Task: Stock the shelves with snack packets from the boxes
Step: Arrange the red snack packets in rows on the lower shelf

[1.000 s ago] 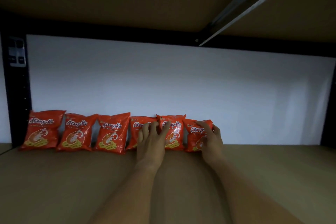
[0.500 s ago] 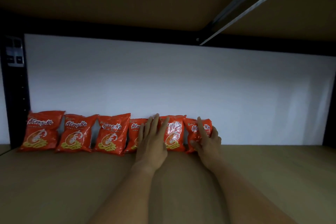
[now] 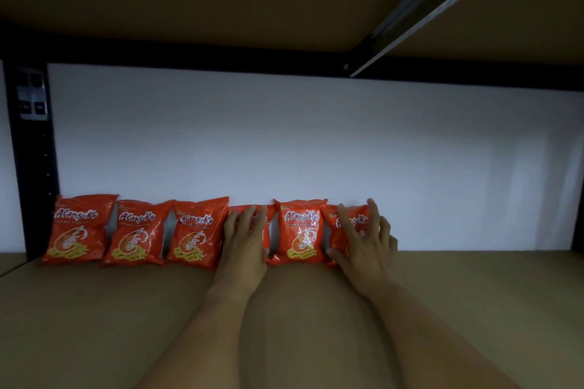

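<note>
While earlier overlapping, fifth packet (image 3: 300,230) now stands clear of hands.

I count six red snack packets (image 3: 192,235) standing in one row along the back of my shelf (image 3: 94,325), running from about nine o'clock toward the centre. Four of them stand untouched: three at the nine o'clock end and one between my hands. My two hands are in view: my left hand (image 3: 245,238) on the fourth packet (image 3: 267,215), my right hand (image 3: 363,243) on the sixth packet (image 3: 335,227). One white back panel (image 3: 316,142) at twelve o'clock.
</note>
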Demonstrator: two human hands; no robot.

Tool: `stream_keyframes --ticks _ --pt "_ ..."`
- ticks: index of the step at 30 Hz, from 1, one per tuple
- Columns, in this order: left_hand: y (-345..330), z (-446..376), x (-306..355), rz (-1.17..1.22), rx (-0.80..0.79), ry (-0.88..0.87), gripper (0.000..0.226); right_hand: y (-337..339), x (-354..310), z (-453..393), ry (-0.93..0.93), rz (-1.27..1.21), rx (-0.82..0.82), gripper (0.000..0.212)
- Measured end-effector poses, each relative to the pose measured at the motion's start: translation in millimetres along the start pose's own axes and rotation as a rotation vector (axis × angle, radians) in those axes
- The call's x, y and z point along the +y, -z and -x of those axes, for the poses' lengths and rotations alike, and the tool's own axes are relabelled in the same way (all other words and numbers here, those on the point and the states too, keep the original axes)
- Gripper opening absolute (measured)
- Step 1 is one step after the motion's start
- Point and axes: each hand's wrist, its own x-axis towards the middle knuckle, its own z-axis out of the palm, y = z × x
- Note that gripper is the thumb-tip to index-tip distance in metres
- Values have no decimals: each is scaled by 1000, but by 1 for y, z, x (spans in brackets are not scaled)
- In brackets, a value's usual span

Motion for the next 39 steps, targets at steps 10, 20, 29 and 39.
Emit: stream_keyframes --ticks 10,20,29,39 --pt "-3 -1 -1 81 58 -24 80 3 -5 -2 -57 89 -103 88" --pt "25 39 42 158 13 -7 67 58 -10 36 -171 -63 -218 76" --pt "54 98 120 487 -190 -11 44 145 24 124 -209 -178 -248 55" --pt "87 237 230 799 -309 -287 18 257 52 266 -252 -130 -83 27"
